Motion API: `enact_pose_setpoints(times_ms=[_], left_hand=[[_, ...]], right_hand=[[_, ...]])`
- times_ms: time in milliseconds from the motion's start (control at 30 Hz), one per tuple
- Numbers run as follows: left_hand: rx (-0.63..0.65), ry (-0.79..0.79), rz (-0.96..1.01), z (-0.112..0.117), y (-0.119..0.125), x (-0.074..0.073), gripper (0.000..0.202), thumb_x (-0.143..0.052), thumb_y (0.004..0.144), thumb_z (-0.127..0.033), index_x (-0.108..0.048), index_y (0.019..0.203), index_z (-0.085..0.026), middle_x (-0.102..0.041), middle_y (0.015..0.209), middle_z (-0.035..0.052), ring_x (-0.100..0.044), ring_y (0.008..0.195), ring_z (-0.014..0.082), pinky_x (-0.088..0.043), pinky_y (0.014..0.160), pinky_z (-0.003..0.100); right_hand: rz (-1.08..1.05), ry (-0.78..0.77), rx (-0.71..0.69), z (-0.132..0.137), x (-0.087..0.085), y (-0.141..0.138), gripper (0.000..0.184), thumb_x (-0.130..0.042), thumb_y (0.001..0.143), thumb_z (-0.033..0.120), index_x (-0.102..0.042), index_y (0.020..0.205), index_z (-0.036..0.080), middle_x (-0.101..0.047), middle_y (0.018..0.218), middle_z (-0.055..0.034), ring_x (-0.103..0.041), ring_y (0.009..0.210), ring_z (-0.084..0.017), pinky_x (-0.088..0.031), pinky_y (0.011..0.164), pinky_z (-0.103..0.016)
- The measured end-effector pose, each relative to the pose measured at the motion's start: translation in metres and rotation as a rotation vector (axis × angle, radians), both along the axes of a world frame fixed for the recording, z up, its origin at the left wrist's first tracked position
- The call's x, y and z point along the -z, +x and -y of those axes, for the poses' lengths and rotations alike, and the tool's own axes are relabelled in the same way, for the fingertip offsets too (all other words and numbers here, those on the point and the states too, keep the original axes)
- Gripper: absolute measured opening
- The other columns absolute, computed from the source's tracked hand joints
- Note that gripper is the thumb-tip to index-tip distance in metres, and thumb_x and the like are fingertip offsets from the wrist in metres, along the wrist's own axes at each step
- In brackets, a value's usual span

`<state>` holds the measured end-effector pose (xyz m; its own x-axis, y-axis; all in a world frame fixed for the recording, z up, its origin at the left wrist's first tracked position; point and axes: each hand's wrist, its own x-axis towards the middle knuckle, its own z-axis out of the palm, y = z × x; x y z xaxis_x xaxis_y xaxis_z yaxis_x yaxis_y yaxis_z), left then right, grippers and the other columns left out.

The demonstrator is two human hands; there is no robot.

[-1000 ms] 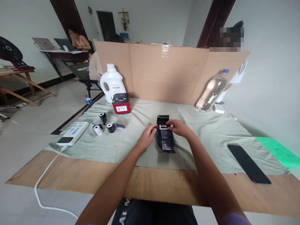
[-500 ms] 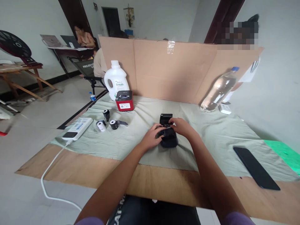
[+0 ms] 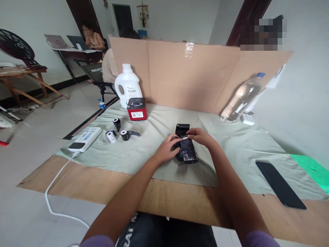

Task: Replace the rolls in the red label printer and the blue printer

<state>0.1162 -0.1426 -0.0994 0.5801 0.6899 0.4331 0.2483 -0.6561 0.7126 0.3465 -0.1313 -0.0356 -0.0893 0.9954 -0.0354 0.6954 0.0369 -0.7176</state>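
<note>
In front of me on the cloth sits a small black portable printer [image 3: 179, 155], its hinged lid [image 3: 182, 129] raised at the back. A black paper strip [image 3: 189, 151] with light marks hangs over its front toward me. The strip comes from a paper roll [image 3: 184, 138], mostly hidden, with a pale edge showing between my fingertips. My left hand [image 3: 167, 150] is closed around the printer's left side, fingers reaching over the opening. My right hand [image 3: 200, 136] pinches the roll and strip at the right of the opening.
Several black and white rolls [image 3: 124, 134] lie left, near a white power bank [image 3: 86, 139] with a cable. Behind stand a red box [image 3: 137, 110], a white jug [image 3: 128, 85] and a leaning water bottle [image 3: 241, 99] against cardboard [image 3: 185, 75]. A phone [image 3: 280, 184] lies right.
The black strip now covers the printer's front, where the open black body showed before. The right hand has shifted slightly right; the left hand stays at the printer's side.
</note>
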Motion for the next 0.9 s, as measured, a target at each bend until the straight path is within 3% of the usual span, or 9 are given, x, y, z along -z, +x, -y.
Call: enact_pose_setpoints(times_ms=[133, 300, 467, 733, 900], left_hand=[[-0.011, 0.004, 0.007, 0.0007, 0.0009, -0.0003, 0.046, -0.058, 0.088, -0.023, -0.058, 0.134, -0.023, -0.049, 0.138, 0.0106, -0.051, 0.130, 0.0251, -0.042, 0.113, 0.040], [-0.055, -0.015, 0.020, 0.0011, 0.0017, -0.0004, 0.050, -0.058, 0.087, -0.024, -0.052, 0.137, -0.020, -0.052, 0.137, 0.0115, -0.054, 0.125, 0.0257, -0.045, 0.108, 0.040], [-0.053, -0.017, 0.028, 0.0005, 0.0015, 0.0004, 0.046, -0.058, 0.088, -0.024, -0.056, 0.134, -0.022, -0.053, 0.137, 0.0104, -0.055, 0.124, 0.0250, -0.047, 0.107, 0.039], [-0.051, -0.002, 0.018, -0.0001, 0.0016, 0.0015, 0.044, -0.057, 0.089, -0.026, -0.056, 0.133, -0.022, -0.053, 0.136, 0.0105, -0.054, 0.125, 0.0244, -0.045, 0.109, 0.039], [-0.042, 0.004, 0.009, -0.0010, 0.0021, 0.0028, 0.041, -0.056, 0.090, -0.025, -0.059, 0.130, -0.021, -0.053, 0.134, 0.0111, -0.053, 0.127, 0.0245, -0.043, 0.111, 0.039]], right_hand=[[-0.182, -0.060, 0.027, 0.0013, 0.0006, 0.0020, 0.017, -0.064, 0.077, 0.018, -0.073, 0.092, 0.015, -0.073, 0.078, -0.0036, -0.065, 0.075, -0.017, -0.051, 0.071, -0.028], [-0.239, -0.101, 0.028, 0.0032, 0.0003, 0.0041, 0.016, -0.068, 0.071, 0.016, -0.070, 0.087, 0.016, -0.072, 0.076, -0.0028, -0.066, 0.073, -0.016, -0.051, 0.070, -0.028], [-0.046, -0.012, 0.011, 0.0020, 0.0038, 0.0039, 0.017, -0.069, 0.068, 0.008, -0.068, 0.083, 0.017, -0.075, 0.086, -0.0040, -0.070, 0.084, -0.019, -0.052, 0.077, -0.028], [0.298, 0.089, -0.092, 0.0042, 0.0037, -0.0005, 0.029, -0.062, 0.081, 0.009, -0.076, 0.104, 0.020, -0.075, 0.098, -0.0052, -0.067, 0.091, -0.021, -0.050, 0.088, -0.034], [0.434, 0.145, -0.165, 0.0021, 0.0092, -0.0045, 0.031, -0.061, 0.082, 0.004, -0.076, 0.106, 0.017, -0.071, 0.111, -0.0104, -0.064, 0.103, -0.023, -0.047, 0.095, -0.033]])
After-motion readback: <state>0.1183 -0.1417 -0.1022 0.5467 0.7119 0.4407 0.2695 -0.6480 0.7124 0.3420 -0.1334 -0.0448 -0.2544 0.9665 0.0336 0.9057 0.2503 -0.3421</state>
